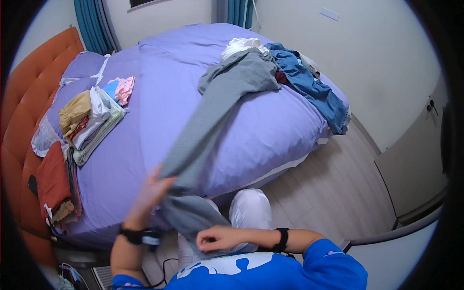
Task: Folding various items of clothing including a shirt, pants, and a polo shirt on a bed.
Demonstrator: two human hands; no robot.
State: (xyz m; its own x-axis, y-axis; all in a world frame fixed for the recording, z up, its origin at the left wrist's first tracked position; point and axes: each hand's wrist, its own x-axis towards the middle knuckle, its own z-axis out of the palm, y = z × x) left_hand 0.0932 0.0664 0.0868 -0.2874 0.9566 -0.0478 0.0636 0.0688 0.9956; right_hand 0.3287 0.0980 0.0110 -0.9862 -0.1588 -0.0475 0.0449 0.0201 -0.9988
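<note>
A pair of grey trousers [224, 98] stretches from the far side of the bed down to my lap, its near end bunched over my knees. My left hand [156, 188], blurred, is at the left edge of the trouser leg, with the thumb over the cloth. Close to my body, my right hand [219, 238] is curled above the near end of the grey cloth. Whether its fingers pinch the fabric is hidden. The waist end of the trousers lies against a white garment [243, 45] and blue denim clothing [308, 87].
The bed has a purple cover [170, 98] and an orange padded headboard [21, 119]. Folded clothes [96, 119] are stacked near the pillows. A rust-red folded garment [54, 177] lies at the near left corner. A white cabinet top [391, 257] stands at my right, beyond it a door [413, 159].
</note>
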